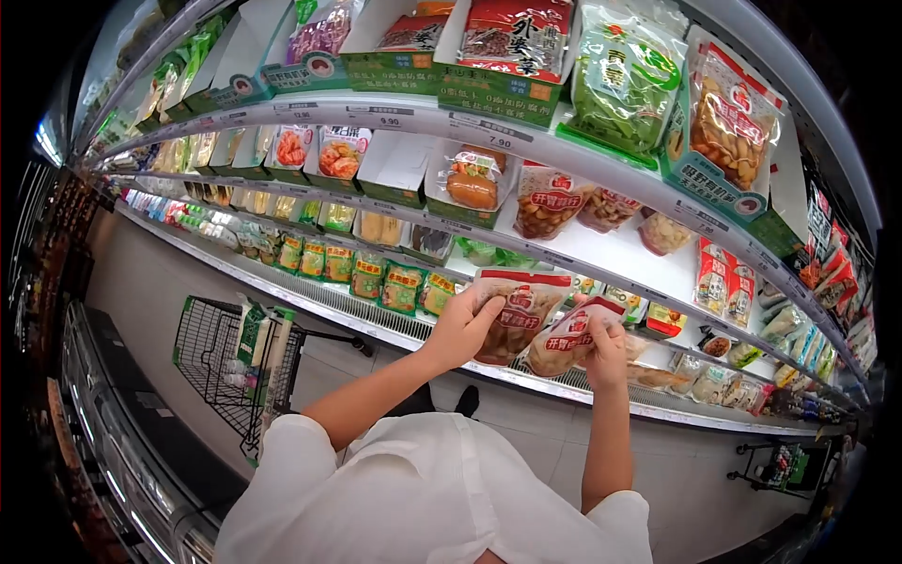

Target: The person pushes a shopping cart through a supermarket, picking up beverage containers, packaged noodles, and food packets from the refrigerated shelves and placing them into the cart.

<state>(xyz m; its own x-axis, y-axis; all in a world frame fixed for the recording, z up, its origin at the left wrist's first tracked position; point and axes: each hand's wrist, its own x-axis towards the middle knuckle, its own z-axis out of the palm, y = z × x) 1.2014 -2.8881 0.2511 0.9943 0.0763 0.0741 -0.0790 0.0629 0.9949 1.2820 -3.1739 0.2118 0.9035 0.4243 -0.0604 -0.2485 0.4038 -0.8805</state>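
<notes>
My left hand [460, 329] is closed on the edge of a clear pouch [520, 318] with a red top band and dark brown contents. My right hand [604, 352] pinches a second red-topped pouch [567, 340] with paler contents. Both pouches are held up side by side in front of the lower shelves, the right one tilted and partly over the left one. Similar brown pouches [552, 200] stand on the shelf just above them, beside a pack of pale contents [664, 233].
Long curved shelves [413, 114] of packaged food run across the view. A black wire shopping cart [211, 362] with goods stands on the floor at left, another cart [785, 467] at lower right. A dark display case [122, 423] lines the far left.
</notes>
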